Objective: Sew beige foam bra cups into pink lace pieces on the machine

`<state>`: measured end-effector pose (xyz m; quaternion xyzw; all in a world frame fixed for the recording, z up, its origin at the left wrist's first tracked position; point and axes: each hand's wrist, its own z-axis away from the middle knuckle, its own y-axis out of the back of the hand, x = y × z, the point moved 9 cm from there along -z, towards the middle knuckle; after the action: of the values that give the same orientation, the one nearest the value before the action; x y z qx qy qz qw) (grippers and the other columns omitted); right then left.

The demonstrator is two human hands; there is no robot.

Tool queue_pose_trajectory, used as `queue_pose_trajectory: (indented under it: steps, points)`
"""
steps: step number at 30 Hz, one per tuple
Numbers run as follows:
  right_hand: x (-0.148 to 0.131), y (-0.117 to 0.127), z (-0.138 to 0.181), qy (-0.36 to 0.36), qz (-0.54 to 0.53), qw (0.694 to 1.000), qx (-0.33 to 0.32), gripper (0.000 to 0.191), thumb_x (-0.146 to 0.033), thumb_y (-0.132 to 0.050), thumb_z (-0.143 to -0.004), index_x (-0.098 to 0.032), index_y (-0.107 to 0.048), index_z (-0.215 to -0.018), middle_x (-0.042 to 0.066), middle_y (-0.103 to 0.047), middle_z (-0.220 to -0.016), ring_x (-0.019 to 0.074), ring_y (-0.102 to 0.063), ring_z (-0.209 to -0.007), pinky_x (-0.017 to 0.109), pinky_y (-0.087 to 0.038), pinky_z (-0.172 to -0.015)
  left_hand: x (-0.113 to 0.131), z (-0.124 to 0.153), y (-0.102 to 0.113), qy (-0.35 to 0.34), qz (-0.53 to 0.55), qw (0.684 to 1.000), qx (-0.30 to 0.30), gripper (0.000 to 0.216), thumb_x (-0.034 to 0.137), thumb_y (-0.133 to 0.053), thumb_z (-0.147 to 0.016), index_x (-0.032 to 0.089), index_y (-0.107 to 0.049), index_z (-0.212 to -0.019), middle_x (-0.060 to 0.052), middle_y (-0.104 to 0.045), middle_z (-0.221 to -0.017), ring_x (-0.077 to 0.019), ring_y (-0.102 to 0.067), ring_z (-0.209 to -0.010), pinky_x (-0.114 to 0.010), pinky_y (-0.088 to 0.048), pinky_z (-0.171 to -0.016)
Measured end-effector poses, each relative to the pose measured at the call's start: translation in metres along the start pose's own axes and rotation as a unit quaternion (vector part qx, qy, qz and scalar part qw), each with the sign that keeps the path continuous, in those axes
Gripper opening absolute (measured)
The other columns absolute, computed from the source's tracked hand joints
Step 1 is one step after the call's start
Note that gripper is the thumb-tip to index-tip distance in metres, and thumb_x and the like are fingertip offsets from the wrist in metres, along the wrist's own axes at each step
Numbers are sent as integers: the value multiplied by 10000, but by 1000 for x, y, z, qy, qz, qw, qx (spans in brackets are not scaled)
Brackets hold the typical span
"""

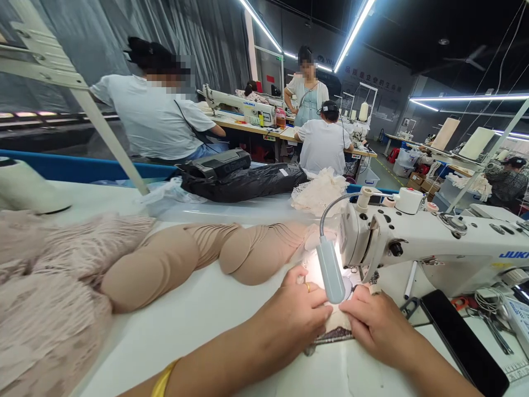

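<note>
Left hand (pixel 303 309), right hand (pixel 372 320): fingers bent over pale fabric (pixel 339 320) at JUKI sewing machine (pixel 417 234). Lamp (pixel 330 273) partly blocks view; cannot tell whether pinching. Risks: uneven pressure skewing fabric; fingertip straying under machine.

Left forearm (pixel 231 350) enters at seven o'clock, slanting toward two; right forearm (pixel 425 353) enters between four and five, slanting toward ten. Left grip (pixel 300 311) and right grip (pixel 378 322): backs uppermost, fingers bent, fingertips near each other.
</note>
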<state>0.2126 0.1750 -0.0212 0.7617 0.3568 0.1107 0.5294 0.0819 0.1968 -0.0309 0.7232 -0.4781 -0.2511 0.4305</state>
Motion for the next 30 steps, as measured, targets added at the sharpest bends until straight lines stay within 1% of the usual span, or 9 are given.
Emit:
queue_pose_trajectory:
  steps: [6,11,14,17,18,20,23,27,30]
  points:
    - [14,-10,-2,-40,29,999,-5,199,-98,-502,-986,-248,-590,-888,12,-592,-804,206,-530,-714,305,-389,-649,-18,-11,-6,28,15,999,-33,149,124,-567,-928,210,-643,-833,-16,-688,-842,-231,-592,-780,-567,-314,-986]
    - [16,-9,-4,-50,25,998,17,165,-122,-493,-991,-243,-595,-942,12,-592,-818,210,-539,-738,306,-384,-666,-29,-21,2,41,58,997,-39,203,117,-552,-956,221,-656,-817,13,-700,-824,-205,-610,-773,-513,-290,-992]
    - [15,-7,-5,-47,25,998,29,164,-126,-484,-983,-242,-589,-933,6,-573,-794,206,-508,-710,306,-366,-651,-53,-31,27,106,65,992,22,231,102,-533,-921,215,-642,-750,-27,-707,-854,-238,-623,-839,-493,-318,-995]
    - [16,-8,-5,-46,27,998,26,171,-126,-476,-977,-240,-596,-936,4,-566,-787,203,-494,-697,308,-362,-645,-93,-40,56,227,50,967,101,196,152,-529,-940,207,-716,-952,-138,-725,-1169,-354,-620,-1134,-557,-317,-1077]
    - [16,-9,-5,-47,27,998,24,176,-125,-474,-977,-240,-603,-943,3,-565,-784,203,-496,-699,308,-363,-645,-106,-43,61,259,57,957,114,170,199,-566,-938,207,-727,-990,-144,-726,-1182,-371,-616,-1149,-560,-342,-1069]
    - [17,-10,-4,-50,31,998,27,185,-127,-475,-979,-242,-619,-957,7,-575,-793,208,-510,-715,309,-369,-653,-128,-49,62,310,92,938,123,125,311,-656,-901,211,-728,-885,-96,-745,-970,-340,-654,-995,-488,-441,-963]
    - [20,-11,-2,-53,37,997,37,202,-131,-476,-980,-243,-644,-987,23,-605,-829,220,-531,-754,313,-380,-667,-156,-52,56,365,163,905,143,342,468,-662,-886,200,-641,-674,-34,-640,-656,-243,-619,-698,-352,-482,-713]
    - [22,-14,-2,-56,41,997,22,211,-139,-472,-986,-239,-658,-992,27,-586,-801,227,-506,-736,313,-382,-661,-181,-44,75,416,211,858,214,406,573,-604,-847,205,-592,-678,-36,-624,-647,-217,-594,-642,-308,-460,-583]
    - [22,-15,-3,-63,34,997,8,222,-135,-469,-986,-235,-668,-994,27,-574,-788,225,-480,-715,312,-377,-656,-174,-31,115,416,180,843,291,363,564,-524,-883,219,-589,-792,-51,-666,-774,-233,-625,-768,-325,-498,-683]
